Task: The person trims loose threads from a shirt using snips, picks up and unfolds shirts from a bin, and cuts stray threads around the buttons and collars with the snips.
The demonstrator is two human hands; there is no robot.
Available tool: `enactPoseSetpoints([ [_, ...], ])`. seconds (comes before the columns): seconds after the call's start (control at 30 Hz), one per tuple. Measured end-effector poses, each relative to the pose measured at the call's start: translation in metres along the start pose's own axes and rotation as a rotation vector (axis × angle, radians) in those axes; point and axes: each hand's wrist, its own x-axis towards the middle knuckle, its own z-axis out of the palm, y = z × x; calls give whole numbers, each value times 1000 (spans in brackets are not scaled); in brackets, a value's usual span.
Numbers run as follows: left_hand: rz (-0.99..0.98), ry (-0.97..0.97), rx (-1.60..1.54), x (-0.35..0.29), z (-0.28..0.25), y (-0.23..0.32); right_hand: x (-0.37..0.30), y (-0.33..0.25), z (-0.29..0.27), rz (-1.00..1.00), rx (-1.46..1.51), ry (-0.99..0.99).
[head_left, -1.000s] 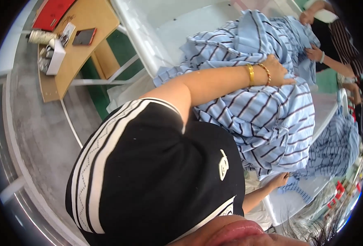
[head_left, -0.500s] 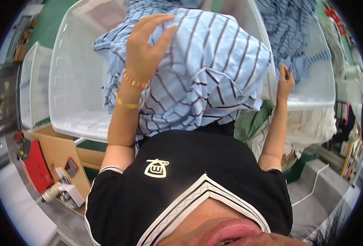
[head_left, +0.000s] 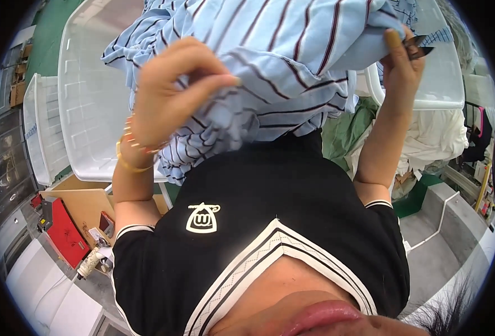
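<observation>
Head view | pale-blue, dark-striped cloth [head_left: 292,73], softly crumpled, bunched before the black shirt [head_left: 247,190], partly over a glossy white plastic tub [head_left: 88,106] | left hand [head_left: 172,92] blurred, fingers curled, whether gripping I can't tell | right hand [head_left: 403,70] gripping pointed dark metal snips [head_left: 421,53], thumb on cloth | white shield-shaped lettered emblem [head_left: 201,220] on shirt

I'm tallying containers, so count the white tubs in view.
3: a large tub beyond the left hand, another tub by the right hand, and a smaller-looking tub at far left. Striped cloth may hide more.
</observation>
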Motion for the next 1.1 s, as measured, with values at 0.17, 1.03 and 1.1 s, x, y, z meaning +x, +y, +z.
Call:
enactPoseSetpoints([
  [0.17, 147, 404, -235, -22, -81, 28, 36, -21, -17, -164, 321, 236],
  [1.03, 97, 28, 447, 113, 14, -82, -59, 8, -11, 296, -319, -41],
  [1.1, 26, 91, 415, 110, 20, -92, -53, 12, -10, 281, -293, 32],
])
